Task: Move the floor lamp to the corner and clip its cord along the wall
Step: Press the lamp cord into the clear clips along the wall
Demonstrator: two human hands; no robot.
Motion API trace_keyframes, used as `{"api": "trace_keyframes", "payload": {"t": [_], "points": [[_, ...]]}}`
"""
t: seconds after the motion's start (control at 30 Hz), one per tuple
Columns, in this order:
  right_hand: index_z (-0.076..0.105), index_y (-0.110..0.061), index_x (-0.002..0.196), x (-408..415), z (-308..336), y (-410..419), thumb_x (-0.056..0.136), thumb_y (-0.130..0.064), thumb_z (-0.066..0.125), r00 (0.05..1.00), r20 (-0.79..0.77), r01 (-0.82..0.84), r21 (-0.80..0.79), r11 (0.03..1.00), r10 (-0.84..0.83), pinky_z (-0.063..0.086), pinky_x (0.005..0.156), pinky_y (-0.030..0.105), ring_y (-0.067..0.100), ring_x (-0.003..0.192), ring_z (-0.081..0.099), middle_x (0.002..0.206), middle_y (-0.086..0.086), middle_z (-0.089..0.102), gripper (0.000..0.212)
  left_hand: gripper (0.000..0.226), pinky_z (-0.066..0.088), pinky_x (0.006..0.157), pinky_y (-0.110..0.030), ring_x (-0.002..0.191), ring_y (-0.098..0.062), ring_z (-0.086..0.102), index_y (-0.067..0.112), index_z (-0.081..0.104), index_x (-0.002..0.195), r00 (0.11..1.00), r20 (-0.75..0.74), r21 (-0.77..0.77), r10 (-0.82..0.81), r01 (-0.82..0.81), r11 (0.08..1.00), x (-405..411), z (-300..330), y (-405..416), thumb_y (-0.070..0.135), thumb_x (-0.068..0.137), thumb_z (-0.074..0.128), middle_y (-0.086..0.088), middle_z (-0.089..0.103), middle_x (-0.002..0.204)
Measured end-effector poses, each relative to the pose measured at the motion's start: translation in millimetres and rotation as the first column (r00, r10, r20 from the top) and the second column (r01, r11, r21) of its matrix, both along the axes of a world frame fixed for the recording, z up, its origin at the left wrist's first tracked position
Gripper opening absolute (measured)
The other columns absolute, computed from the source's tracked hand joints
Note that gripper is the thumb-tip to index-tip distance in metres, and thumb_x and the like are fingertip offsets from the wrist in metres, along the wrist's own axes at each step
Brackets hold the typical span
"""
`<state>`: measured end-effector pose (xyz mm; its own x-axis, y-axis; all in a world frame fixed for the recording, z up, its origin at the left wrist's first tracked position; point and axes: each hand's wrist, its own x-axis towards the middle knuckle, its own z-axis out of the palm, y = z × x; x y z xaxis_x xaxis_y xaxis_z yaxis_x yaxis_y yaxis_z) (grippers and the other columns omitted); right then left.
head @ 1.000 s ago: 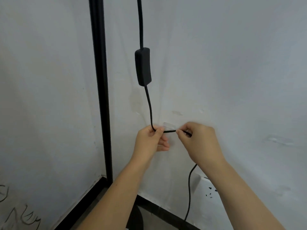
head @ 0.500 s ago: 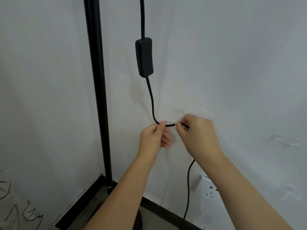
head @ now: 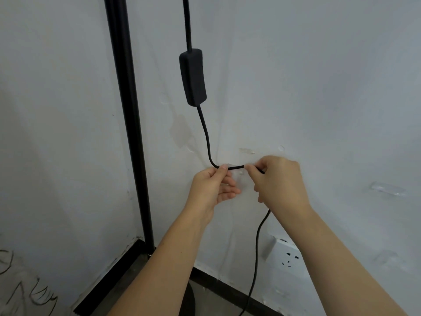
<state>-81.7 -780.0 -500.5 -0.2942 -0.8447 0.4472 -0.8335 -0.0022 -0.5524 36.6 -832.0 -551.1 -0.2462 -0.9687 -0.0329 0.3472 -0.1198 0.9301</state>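
Both hands pinch cord (head: 235, 166) | left hand (head: 213, 187) | right hand (head: 279, 182) | clear clip (head: 237, 171) half hidden

Both forearms reach up from the lower frame; the left hand (head: 213, 187) and right hand (head: 279, 182) pinch at centre, thumbs against forefingers.

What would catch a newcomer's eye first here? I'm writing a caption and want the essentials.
Two hands, the left hand and right hand, pinch a black cord level against the white wall, at a small clear clip, mid-frame. Above them an inline switch hangs on the cord; the black lamp pole stands in the corner at left.
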Motion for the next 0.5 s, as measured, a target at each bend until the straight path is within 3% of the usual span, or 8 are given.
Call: {"api": "trace_keyframes", "payload": {"t": [0.07, 0.17, 0.33, 0.5], "points": [[0.063, -0.001, 0.068, -4.2, -0.6, 1.1, 0.088, -0.028, 0.059, 0.999, 0.049, 0.014, -0.023, 1.000, -0.012, 0.055, 0.049, 0.031, 0.024, 0.047, 0.064, 0.053, 0.012, 0.063, 0.034, 0.026, 0.051, 0.045, -0.020, 0.047, -0.013, 0.066, 0.009, 0.063, 0.075, 1.000, -0.020, -0.014, 0.010, -0.010, 1.000, -1.6, -0.8, 0.5, 0.025, 0.093, 0.053, 0.004, 0.065, 0.048], [0.063, -0.001, 0.068, -9.5, -11.2, 7.4, 0.090, -0.029, 0.058, 0.979, 0.202, 0.024, -0.019, 1.000, -0.020, 0.040, 0.034, 0.017, 0.008, 0.028, 0.053, 0.046, 0.005, 0.059, 0.036, 0.025, 0.051, 0.047, -0.019, 0.050, -0.011, 0.067, 0.009, 0.064, 0.076, 0.998, -0.069, -0.008, -0.004, 0.004, 1.000, -1.8, -0.9, 1.0, 0.025, 0.092, 0.054, 0.003, 0.068, 0.051], [0.067, -0.010, 0.070, -8.6, -44.9, 18.2, 0.091, -0.029, 0.056, 0.818, 0.575, -0.008, 0.021, 1.000, -0.006, 0.039, 0.032, 0.016, 0.012, 0.030, 0.054, 0.041, -0.003, 0.058, 0.030, 0.029, 0.052, 0.046, -0.020, 0.050, -0.014, 0.067, 0.008, 0.063, 0.076, 1.000, -0.013, -0.057, -0.006, 0.005, 0.998, 1.1, 2.5, 2.0, 0.026, 0.094, 0.050, 0.000, 0.070, 0.054], [0.068, -0.012, 0.070, -1.0, -60.3, 17.1, 0.092, -0.033, 0.055, 0.606, 0.795, -0.088, 0.032, 0.996, 0.028, 0.039, 0.034, 0.016, 0.012, 0.032, 0.052, 0.041, -0.004, 0.057, 0.034, 0.027, 0.051, 0.045, -0.021, 0.047, -0.014, 0.066, 0.007, 0.060, 0.069, 0.987, 0.132, -0.187, 0.089, -0.064, 0.980, -2.3, 6.3, 6.8, 0.025, 0.089, 0.058, 0.001, 0.067, 0.052]]}}
